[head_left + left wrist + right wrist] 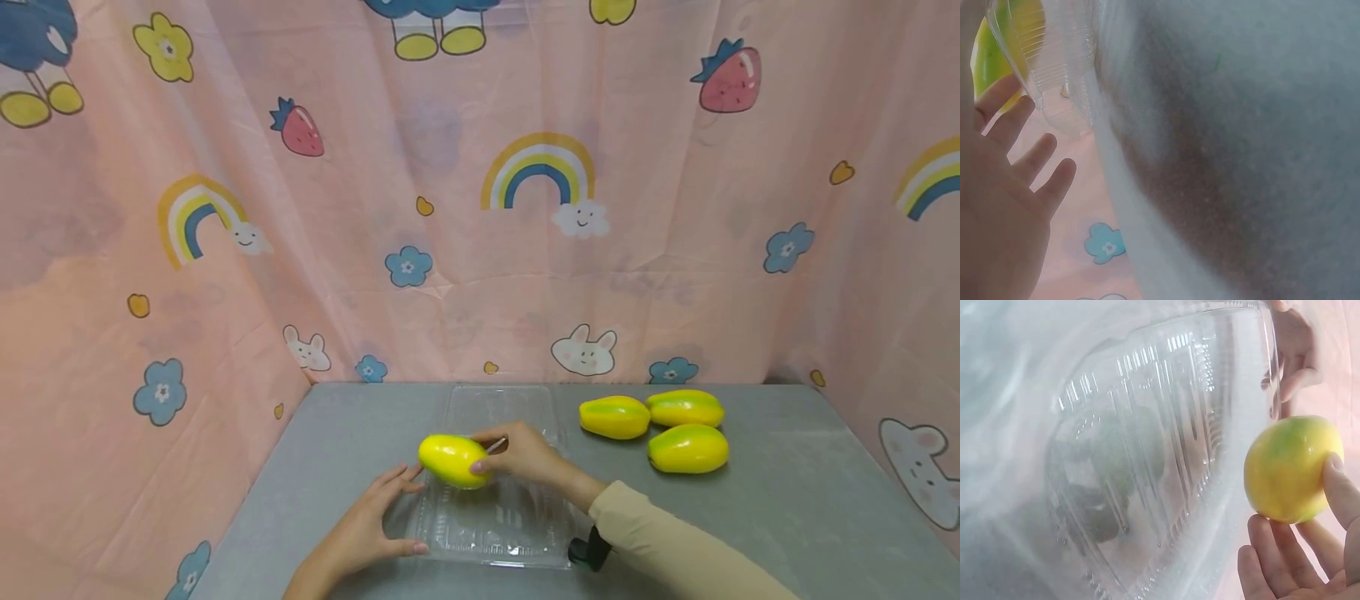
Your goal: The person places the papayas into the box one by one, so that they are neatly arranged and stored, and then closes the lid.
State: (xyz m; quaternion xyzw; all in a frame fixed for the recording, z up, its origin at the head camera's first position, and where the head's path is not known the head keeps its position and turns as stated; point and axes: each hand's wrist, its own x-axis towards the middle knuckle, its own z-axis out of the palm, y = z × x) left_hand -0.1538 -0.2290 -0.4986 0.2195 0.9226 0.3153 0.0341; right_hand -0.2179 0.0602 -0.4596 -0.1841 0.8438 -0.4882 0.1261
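Note:
A clear plastic clamshell box [498, 533] lies opened on the grey table, its lid [498, 404] folded out toward the back. Over the box, my right hand [525, 454] grips a yellow-green papaya [452, 460] by its right end, thumb on one side and fingers on the other. The right wrist view shows this papaya [1291, 469] end-on, beside the box wall. My left hand [363, 521] is at the box's left side with fingers spread and thumb apart. In the left wrist view, the left hand's fingertips [1022, 106] are at the box's edge; whether they touch it I cannot tell.
Three more yellow-green papayas lie grouped at the back right: one on the left [615, 417], one behind [686, 408] and one in front [688, 449]. A pink patterned curtain [465, 308] encloses the table's back and sides. A black strap piece [590, 550] hangs by the right wrist.

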